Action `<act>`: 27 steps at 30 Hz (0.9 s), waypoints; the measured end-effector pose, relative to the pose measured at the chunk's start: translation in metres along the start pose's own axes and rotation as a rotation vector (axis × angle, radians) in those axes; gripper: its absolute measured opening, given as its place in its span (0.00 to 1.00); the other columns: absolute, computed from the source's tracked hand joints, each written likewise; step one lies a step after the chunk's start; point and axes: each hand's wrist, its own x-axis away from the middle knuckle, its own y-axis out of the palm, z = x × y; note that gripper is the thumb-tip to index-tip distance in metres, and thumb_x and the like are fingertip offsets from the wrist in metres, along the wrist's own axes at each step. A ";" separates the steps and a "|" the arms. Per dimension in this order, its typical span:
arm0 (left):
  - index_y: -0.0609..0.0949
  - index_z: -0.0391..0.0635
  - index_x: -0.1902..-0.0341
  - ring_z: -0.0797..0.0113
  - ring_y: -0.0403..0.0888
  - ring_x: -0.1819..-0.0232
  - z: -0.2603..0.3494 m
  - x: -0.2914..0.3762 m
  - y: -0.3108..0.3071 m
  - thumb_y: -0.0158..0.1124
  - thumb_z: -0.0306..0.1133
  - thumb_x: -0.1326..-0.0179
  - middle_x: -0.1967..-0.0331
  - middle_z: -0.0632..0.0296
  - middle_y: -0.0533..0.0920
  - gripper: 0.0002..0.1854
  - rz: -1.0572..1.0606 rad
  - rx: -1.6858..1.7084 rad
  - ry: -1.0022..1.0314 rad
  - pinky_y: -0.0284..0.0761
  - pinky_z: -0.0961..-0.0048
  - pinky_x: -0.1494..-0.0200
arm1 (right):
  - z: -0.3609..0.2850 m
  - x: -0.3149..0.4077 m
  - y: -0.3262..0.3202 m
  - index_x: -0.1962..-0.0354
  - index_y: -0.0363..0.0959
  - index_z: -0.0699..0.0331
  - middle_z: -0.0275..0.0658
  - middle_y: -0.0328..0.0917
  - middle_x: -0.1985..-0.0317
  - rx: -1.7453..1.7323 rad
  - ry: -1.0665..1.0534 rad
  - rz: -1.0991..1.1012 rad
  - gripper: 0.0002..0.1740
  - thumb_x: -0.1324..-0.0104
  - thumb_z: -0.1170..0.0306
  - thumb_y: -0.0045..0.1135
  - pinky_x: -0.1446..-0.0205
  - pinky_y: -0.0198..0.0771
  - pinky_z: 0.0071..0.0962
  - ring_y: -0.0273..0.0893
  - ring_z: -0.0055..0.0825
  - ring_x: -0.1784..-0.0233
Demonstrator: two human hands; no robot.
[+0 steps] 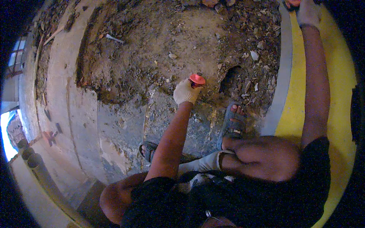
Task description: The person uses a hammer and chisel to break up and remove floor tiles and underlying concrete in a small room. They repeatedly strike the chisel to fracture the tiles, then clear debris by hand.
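My left hand (186, 92), in a cream knit glove, is closed around a tool with a round red hand guard (197, 79), likely a chisel. Its dark top end points up towards me. The lower part is hidden by the hand, over the edge between broken concrete (176, 125) and dug-out soil (159, 54). At the upper right, my right hand (309, 14), also gloved, is raised beside the yellow wall. It grips an orange and black tool (292, 4), mostly cut off by the picture's rim.
My sandalled foot (234, 122) stands beside a dark hollow (229, 78) in the rubble. A yellow wall (293, 105) with a grey lower band rises close on the right. A pale grey bar (114, 38) lies on the soil. Pipes (35, 161) and a red tool (50, 137) lie left.
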 end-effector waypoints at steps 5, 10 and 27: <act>0.89 0.55 0.54 0.51 0.89 0.53 0.001 0.001 -0.001 0.83 0.60 0.54 0.56 0.58 0.90 0.29 0.031 -0.018 0.000 0.85 0.53 0.50 | 0.076 0.091 0.076 0.73 0.81 0.60 0.36 0.82 0.77 0.121 0.147 -0.015 0.21 0.32 0.51 0.67 0.81 0.71 0.40 0.78 0.29 0.82; 0.88 0.54 0.50 0.53 0.88 0.49 0.004 0.014 -0.004 0.84 0.61 0.57 0.53 0.60 0.89 0.34 0.149 -0.165 0.043 0.84 0.55 0.48 | 0.161 0.300 0.094 0.73 0.76 0.60 0.35 0.78 0.79 0.150 1.130 -0.898 0.13 0.37 0.63 0.69 0.78 0.69 0.35 0.76 0.26 0.80; 0.89 0.55 0.53 0.54 0.90 0.52 0.009 0.003 -0.005 0.82 0.64 0.55 0.55 0.60 0.91 0.32 -0.005 -0.089 -0.034 0.85 0.55 0.48 | -0.029 -0.018 0.026 0.57 0.77 0.69 0.40 0.72 0.74 -0.183 -0.046 0.094 0.25 0.20 0.51 0.53 0.76 0.68 0.36 0.68 0.32 0.81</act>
